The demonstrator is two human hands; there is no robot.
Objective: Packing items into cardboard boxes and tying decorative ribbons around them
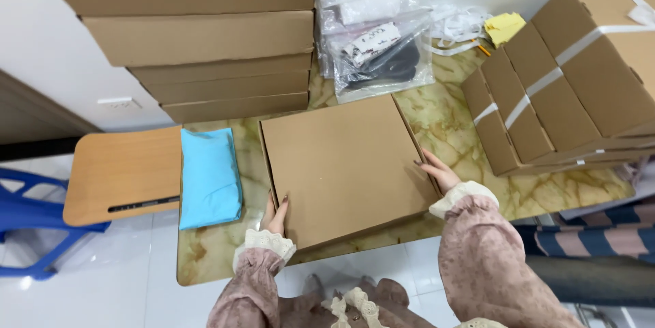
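Observation:
A flat, closed brown cardboard box (344, 164) lies on the marble-patterned table (457, 137) in front of me. My left hand (275, 215) presses against its near left edge, fingers along the side. My right hand (438, 171) grips its right edge, fingers on the side wall. Both arms wear pink sleeves with lace cuffs. A light blue soft package (210, 176) lies just left of the box, beside my left hand.
A tall stack of flat brown boxes (205, 35) stands at the back left. Taped boxes (566, 76) are piled at the right. Clear plastic bags (379, 35) lie behind the box. A wooden chair seat (123, 171) and blue plastic chair (27, 219) sit left.

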